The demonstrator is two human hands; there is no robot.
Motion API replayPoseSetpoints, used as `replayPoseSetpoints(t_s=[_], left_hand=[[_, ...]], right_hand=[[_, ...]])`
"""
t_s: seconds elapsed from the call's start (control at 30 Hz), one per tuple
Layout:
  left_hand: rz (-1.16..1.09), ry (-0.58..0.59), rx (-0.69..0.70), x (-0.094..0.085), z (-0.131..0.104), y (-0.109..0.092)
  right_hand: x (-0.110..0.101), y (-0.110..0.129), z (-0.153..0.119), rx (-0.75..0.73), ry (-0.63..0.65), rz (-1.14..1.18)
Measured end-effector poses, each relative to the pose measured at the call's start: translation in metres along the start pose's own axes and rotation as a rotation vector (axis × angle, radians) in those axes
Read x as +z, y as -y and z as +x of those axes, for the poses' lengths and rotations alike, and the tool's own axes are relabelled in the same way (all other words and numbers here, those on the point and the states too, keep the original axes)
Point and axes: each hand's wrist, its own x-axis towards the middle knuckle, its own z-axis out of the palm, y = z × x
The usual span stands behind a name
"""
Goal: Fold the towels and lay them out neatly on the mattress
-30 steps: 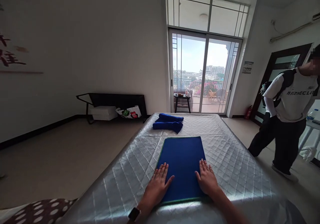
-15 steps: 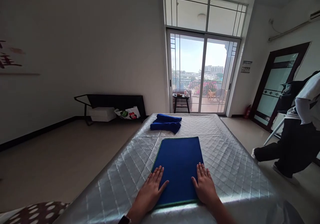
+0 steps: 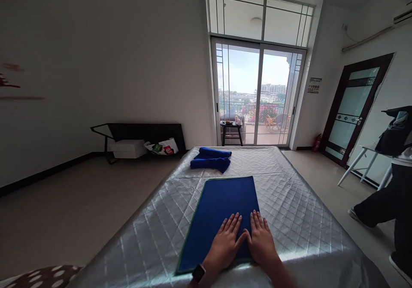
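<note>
A blue cloth (image 3: 222, 198) with a green edge lies flat on the silver quilted cover (image 3: 154, 223). My left hand (image 3: 225, 241) rests palm down on the cloth, fingers stretched out, a dark watch on its wrist. Close beside it, my right hand (image 3: 260, 238) lies flat on the cloth's right edge, fingers extended. The two thumbs meet or nearly meet. Neither hand grips anything. Farther back on the cover sit folded or rolled blue cloths (image 3: 210, 163).
A person in dark trousers (image 3: 399, 193) is at the right beside a white-legged stool (image 3: 363, 150). A black bench (image 3: 148, 131) with a white box (image 3: 128, 149) stands at the left wall. Glass doors (image 3: 238, 77) are behind. Brown dotted fabric (image 3: 54, 275) shows at lower left.
My left hand has slid right from the cloth's left side to beside my right hand. The cloth's near left corner reaches farther left. The person at the right has moved farther right.
</note>
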Motion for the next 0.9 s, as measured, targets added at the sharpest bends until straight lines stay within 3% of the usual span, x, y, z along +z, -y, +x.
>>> replayPoseSetpoints(t_s=[0.1, 0.2, 0.33, 0.43, 0.63, 0.8, 0.9], left_hand=[[0.005, 0.011, -0.053, 0.001, -0.008, 0.012], [0.016, 0.036, -0.136, -0.004, -0.028, 0.038], [0.036, 0.095, -0.259, -0.013, -0.055, 0.070], [0.025, 0.168, -0.296, -0.019, -0.068, 0.083], [-0.058, 0.180, -0.270, -0.035, -0.081, 0.090], [-0.217, 0.055, -0.280, -0.066, -0.102, 0.082], [-0.317, 0.069, -0.265, -0.083, -0.110, 0.071]], right_hand=[[0.003, -0.001, 0.001, 0.004, -0.010, 0.009], [0.001, -0.001, -0.001, 0.008, -0.003, 0.017], [-0.006, 0.002, -0.003, 0.008, 0.015, 0.012], [-0.010, 0.004, -0.004, 0.017, 0.040, -0.003], [-0.016, 0.005, -0.009, 0.035, 0.035, -0.014], [-0.034, 0.001, -0.033, -0.043, -0.028, -0.031], [-0.047, -0.002, -0.048, -0.066, -0.029, -0.012]])
